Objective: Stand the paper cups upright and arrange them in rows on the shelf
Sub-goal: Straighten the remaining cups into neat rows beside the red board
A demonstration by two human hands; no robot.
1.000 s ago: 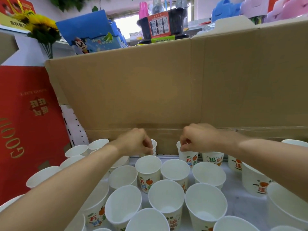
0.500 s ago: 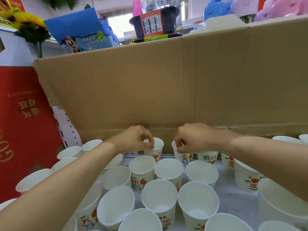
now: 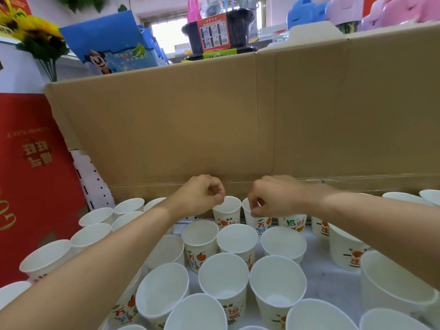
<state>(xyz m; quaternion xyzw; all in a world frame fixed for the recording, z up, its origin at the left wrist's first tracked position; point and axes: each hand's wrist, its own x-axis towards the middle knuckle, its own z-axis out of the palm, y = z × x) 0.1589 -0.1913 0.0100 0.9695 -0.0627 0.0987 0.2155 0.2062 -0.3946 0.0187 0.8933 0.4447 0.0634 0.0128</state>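
Just the one view here, worn on the person's head, aimed forward and tipped down at the shelf (image 3: pixel 333 277). It sits really close: the nearest paper cups (image 3: pixel 223 279) get cut off by the bottom edge. Both forearms come in from the near corners, and the left hand (image 3: pixel 202 194) and right hand (image 3: pixel 273 196) land dead centre, at the far row. Wide lens, so the cardboard wall (image 3: pixel 190 127) fills the middle and store goods peek over it up top.

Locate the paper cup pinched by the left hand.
Head view, centre: the white paper cup stands in the back row before the brown cardboard sheet, just left of the next cup under the right hand.
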